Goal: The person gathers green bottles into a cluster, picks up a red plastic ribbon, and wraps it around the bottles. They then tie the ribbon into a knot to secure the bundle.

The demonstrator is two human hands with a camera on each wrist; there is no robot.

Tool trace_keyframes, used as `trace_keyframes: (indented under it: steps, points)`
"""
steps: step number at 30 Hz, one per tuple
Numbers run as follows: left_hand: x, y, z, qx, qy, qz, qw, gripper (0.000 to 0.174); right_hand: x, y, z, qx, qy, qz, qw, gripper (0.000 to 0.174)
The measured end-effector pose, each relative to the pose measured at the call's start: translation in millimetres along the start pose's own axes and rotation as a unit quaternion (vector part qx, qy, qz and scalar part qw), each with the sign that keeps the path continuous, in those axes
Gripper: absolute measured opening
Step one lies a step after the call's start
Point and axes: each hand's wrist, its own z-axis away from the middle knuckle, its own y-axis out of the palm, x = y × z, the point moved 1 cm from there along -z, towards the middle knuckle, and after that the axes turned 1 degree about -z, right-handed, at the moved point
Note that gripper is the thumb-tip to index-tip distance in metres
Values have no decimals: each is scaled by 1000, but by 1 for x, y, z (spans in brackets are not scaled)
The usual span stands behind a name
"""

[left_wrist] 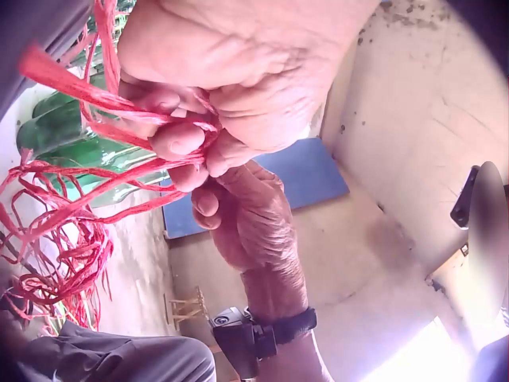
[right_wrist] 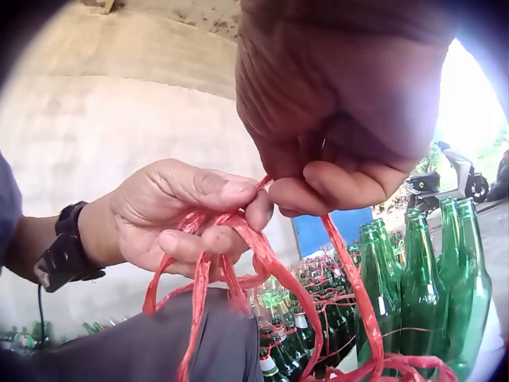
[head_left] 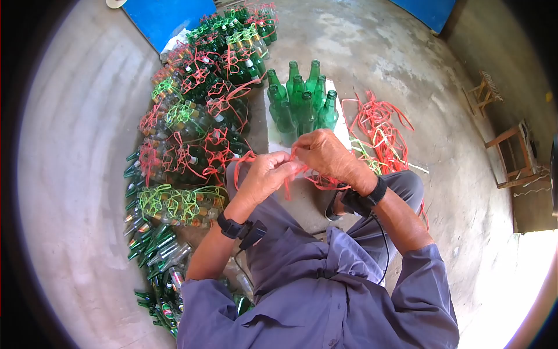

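Note:
Red plastic twine (right_wrist: pixel 270 255) runs between both hands above the lap. My left hand (head_left: pixel 269 177) pinches it between thumb and index finger, with loops draped over the other fingers. My right hand (head_left: pixel 328 156) pinches the same twine a finger's width away, its fingertips close to the left thumb in the right wrist view. Loose strands hang below both hands. Just beyond them, several green glass bottles (head_left: pixel 307 110) stand upright in a group on a white board (head_left: pixel 273 139).
A heap of red and pale green twine (head_left: pixel 381 131) lies on the floor at right. To the left stand many bottles bundled in red and green twine (head_left: pixel 180 157), with loose bottles (head_left: pixel 157 250) lying nearer. A wooden stool (head_left: pixel 514 154) is by the right wall.

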Motion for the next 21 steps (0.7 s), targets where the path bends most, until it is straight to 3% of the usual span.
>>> trace_keyframes:
  steps: [7,10,13,19,21]
  points:
    - [-18,-9,13,5,25,-30,999,20,-24,0,17,52,57,-77,994,26]
    - [-35,-8,23,-5,49,-61,997,19,-49,1,30,82,76,-16,994,34]
    - [-39,-4,32,8,19,-45,999,19,-96,33,47,62,83,86,991,27]
    - [-28,-3,38,5,73,-26,997,17,-97,46,63,64,19,54,996,21]
    - [-41,-9,43,-24,25,3,999,19,-102,42,65,90,102,59,989,21]
